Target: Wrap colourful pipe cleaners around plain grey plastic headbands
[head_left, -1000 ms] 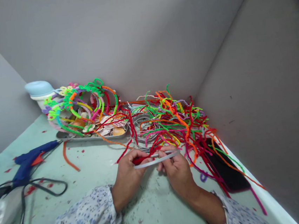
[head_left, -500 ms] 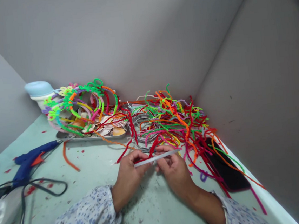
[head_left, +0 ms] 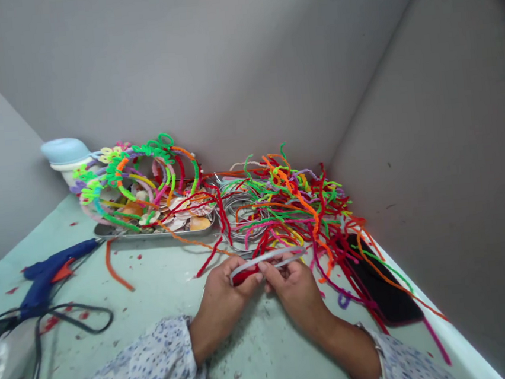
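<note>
A thin pale grey hoop, like a plain plastic headband (head_left: 268, 255), is held level between my two hands above the table. My left hand (head_left: 216, 297) is closed on its left end, together with a red pipe cleaner (head_left: 244, 273) lying inside the curve. My right hand (head_left: 295, 289) pinches at the hoop's near side, thumb toward the middle; its other fingers are partly hidden. Just beyond the hands lies a tangle of coloured pipe cleaners (head_left: 295, 191) and a coil of silver wire (head_left: 241, 235).
At the back left, finished-looking fuzzy hoops (head_left: 161, 144) rest on a metal tray (head_left: 167, 234) of shells beside a blue-lidded container (head_left: 65, 151). A blue glue gun (head_left: 39, 290) with a looped cord lies left. A dark phone (head_left: 389, 289) lies right, under some pipe cleaners.
The hoop has tilted, so it shows as an open curve instead of a nearly straight edge. My right thumb has shifted slightly left and up onto it. My left hand has barely moved.
</note>
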{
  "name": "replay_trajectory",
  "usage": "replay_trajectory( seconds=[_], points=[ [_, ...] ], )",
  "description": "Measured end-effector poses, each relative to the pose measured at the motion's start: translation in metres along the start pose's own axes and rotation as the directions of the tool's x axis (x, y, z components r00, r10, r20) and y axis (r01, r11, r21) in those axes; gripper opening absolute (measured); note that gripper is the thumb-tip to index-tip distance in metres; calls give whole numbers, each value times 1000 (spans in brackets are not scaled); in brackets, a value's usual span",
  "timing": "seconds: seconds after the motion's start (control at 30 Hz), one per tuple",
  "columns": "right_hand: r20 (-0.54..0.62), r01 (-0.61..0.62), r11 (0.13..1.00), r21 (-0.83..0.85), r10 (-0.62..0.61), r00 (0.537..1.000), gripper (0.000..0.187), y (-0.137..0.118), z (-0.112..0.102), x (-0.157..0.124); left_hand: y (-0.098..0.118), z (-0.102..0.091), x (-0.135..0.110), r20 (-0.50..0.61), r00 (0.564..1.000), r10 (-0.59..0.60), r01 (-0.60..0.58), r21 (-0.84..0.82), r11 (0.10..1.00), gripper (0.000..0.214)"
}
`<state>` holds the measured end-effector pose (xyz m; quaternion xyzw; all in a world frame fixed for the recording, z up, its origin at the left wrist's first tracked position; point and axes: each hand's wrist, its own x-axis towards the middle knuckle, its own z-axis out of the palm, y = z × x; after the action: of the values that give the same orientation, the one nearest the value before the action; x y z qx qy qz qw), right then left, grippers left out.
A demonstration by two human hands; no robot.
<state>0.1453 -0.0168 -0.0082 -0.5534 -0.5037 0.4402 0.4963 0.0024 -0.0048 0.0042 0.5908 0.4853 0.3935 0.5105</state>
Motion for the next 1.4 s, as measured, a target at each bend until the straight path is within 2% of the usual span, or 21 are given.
replay_trajectory(
  seconds=[0.13,0.3,0.47,0.8,0.97,1.27,1.4],
  points=[
    [23,1,998,62,-2,1000,22,2,0,1,-2,-1,1,69,998,10,-10,0,1000,15],
    [22,1,992,123,-4,1000,23,4,-1,0,2,-3,0,2,1000,6,-6,88,996,18],
    [8,46,977,206,-48,999,24,4,-1,-2,6,-5,3,-66,997,-37,41,69,997,16],
    [-10,170,985,-27,-170,985,25,9,-2,-5,6,-7,3,-101,991,-82,83,2,997,19],
    [-6,215,975,-52,-215,977,18,11,-2,-7,6,-8,3,-72,996,-55,52,-47,998,13],
    [6,268,959,-92,-269,963,18,8,-4,-12,0,-8,3,-52,997,-59,52,-122,991,14],
    [28,252,965,-67,-250,968,18,8,-3,-12,0,-8,4,-61,997,-48,39,-134,990,16]
  ],
)
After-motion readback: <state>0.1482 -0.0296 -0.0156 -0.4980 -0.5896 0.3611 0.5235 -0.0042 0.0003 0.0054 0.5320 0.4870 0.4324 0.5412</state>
